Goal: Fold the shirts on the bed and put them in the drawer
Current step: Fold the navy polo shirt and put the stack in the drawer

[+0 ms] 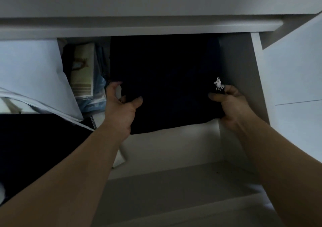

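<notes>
One folded dark shirt [167,87], small white logo [218,84] at its near right corner. It is held inside the open drawer [242,61], in the right-hand section, above the pale drawer floor, near edge sagging a little between the grips. The far edge runs back under the top of the cabinet [139,26] into shadow, so the long axis is hard to call; it looks roughly as wide as it is deep.

Both hands are on it. The left hand [120,108] pinches the left edge, thumb on top, fingers curled round the side. The right hand [230,104] pinches the right edge just below the logo, thumb on top. The shirt lies ahead of and between them, neither hand nearer. Judgement: lower it straight down, then let go.

Count: one shirt, two hands, one drawer. To the left in the drawer are a striped folded item [83,73], white fabric [34,70] and dark cloth [34,139].
</notes>
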